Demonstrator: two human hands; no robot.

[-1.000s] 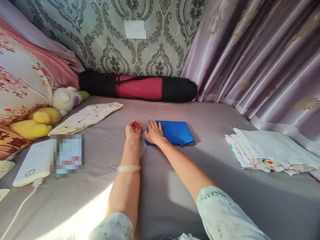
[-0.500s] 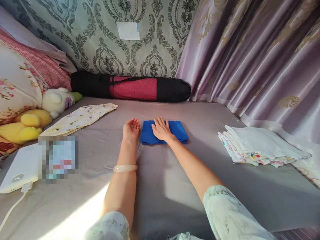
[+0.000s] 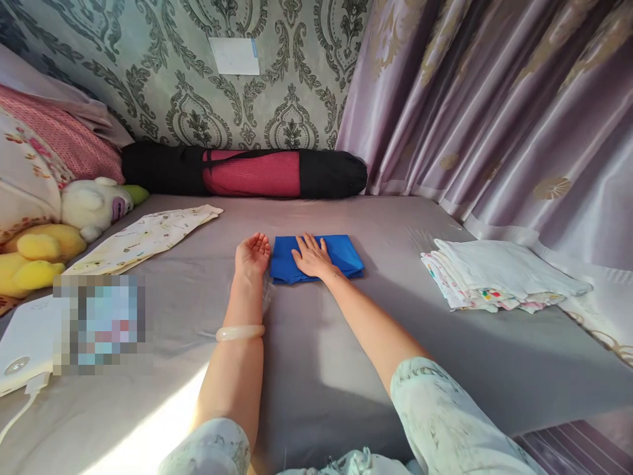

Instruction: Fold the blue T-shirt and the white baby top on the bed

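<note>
A folded blue cloth (image 3: 346,254) lies flat on the grey bed sheet in front of me. My right hand (image 3: 312,257) rests palm down on it with the fingers spread. Just left of the cloth is my left hand (image 3: 253,253), palm turned up and fingers loosely curled, with nothing seen in it. A pale bangle (image 3: 240,333) circles my left forearm. Something clear and crinkled, like thin plastic (image 3: 268,293), shows beside my left wrist; most of it is hidden.
A stack of folded white cloths (image 3: 509,267) sits at the right by the curtain (image 3: 445,99). Along the wall lies a black and red roll bag (image 3: 252,173). On the left are a patterned cloth (image 3: 148,237), plush toys (image 3: 89,204) and a white power bank with cable (image 3: 30,343).
The whole view has shifted slightly, so things sit a little further left. Both hands keep nearly the same places, the right one still flat on the blue cloth.
</note>
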